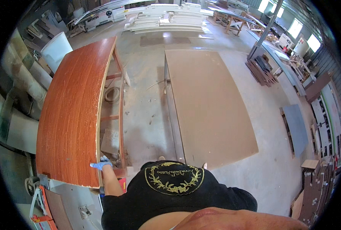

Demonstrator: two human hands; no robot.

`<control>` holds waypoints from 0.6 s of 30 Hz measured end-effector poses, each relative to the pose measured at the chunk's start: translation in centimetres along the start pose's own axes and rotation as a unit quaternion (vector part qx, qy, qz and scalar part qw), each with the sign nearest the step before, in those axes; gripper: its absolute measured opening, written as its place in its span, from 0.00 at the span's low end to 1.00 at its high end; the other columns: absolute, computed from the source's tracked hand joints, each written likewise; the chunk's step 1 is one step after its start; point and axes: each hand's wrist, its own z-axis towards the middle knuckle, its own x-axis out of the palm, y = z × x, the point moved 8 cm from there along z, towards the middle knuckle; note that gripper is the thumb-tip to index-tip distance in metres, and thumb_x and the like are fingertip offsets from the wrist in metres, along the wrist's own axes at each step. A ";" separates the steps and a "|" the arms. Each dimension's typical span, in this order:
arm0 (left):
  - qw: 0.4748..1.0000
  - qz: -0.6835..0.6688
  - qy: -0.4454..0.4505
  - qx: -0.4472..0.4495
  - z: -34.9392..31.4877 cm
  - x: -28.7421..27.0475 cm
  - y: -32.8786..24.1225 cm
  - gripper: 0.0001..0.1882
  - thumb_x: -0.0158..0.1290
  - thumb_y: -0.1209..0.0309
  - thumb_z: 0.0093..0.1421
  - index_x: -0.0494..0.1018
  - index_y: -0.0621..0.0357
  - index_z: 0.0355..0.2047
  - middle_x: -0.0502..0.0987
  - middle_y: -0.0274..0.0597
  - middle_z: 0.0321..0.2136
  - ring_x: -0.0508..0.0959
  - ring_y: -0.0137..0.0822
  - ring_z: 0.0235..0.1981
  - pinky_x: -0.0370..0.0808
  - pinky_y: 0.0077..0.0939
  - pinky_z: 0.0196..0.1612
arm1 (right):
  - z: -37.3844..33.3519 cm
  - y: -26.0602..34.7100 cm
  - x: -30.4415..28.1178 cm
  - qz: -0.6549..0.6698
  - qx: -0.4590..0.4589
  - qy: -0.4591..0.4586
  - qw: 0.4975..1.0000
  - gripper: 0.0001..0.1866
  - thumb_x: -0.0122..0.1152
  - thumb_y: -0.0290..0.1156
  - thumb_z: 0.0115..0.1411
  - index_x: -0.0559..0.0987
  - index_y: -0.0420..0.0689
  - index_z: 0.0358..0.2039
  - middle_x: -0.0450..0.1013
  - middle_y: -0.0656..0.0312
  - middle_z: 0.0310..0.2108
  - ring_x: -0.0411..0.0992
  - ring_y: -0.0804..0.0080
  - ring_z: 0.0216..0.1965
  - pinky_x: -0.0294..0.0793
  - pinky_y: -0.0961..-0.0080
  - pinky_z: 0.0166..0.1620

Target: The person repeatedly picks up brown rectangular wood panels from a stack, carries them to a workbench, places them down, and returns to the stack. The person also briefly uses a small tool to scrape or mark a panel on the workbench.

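My left hand [101, 164], in a blue glove, is at the near right corner of a reddish-brown wood-grain panel [71, 115]. Its fingers stretch out over the panel's edge, and the thumb stands apart from them. The panel lies flat on a wooden frame stand [120, 111], and its pale long edge looks rough. To the right, in front of my body, a plain light-brown board [212, 107] lies on a support with a dark side. My right hand is out of view.
A coiled hose or cable [112, 94] lies under the wooden stand. White boards [166, 21] are stacked at the far end. A grey metal post [264, 30] rises at the right, near stacked brown panels [261, 72]. A grey-blue sheet [294, 128] lies at the right.
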 end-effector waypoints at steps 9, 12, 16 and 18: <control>0.999 -0.032 -0.012 0.042 1.9 -3.5 -1.8 0.38 0.52 0.32 0.40 0.72 0.54 0.35 0.74 0.39 0.29 0.72 0.35 0.25 0.70 0.25 0.26 | -3.2 1.8 -0.9 0.066 0.007 0.026 0.997 0.41 0.32 0.69 0.52 0.55 0.57 0.60 0.52 0.66 0.61 0.50 0.59 0.60 0.47 0.50 0.58; 0.997 -0.038 -0.044 0.056 -0.3 -3.6 -2.0 0.37 0.51 0.32 0.41 0.72 0.52 0.36 0.74 0.39 0.28 0.72 0.35 0.25 0.70 0.26 0.26 | -3.8 3.7 -1.0 0.079 0.003 0.035 0.996 0.41 0.31 0.70 0.52 0.54 0.57 0.61 0.51 0.66 0.62 0.49 0.59 0.61 0.46 0.50 0.58; 0.998 0.014 0.016 0.052 2.0 -4.2 -2.7 0.33 0.48 0.34 0.46 0.71 0.50 0.36 0.75 0.34 0.27 0.74 0.34 0.25 0.73 0.27 0.28 | -5.5 6.9 -1.1 0.088 -0.006 0.042 0.995 0.43 0.29 0.71 0.52 0.53 0.58 0.61 0.50 0.66 0.62 0.48 0.58 0.62 0.44 0.50 0.59; 0.999 0.041 0.000 0.017 0.6 -4.2 -2.5 0.30 0.47 0.36 0.48 0.71 0.49 0.34 0.75 0.31 0.25 0.74 0.32 0.24 0.73 0.26 0.28 | -5.4 8.9 -1.9 0.094 -0.005 0.040 0.995 0.43 0.28 0.71 0.51 0.52 0.58 0.62 0.49 0.66 0.63 0.47 0.58 0.62 0.44 0.50 0.60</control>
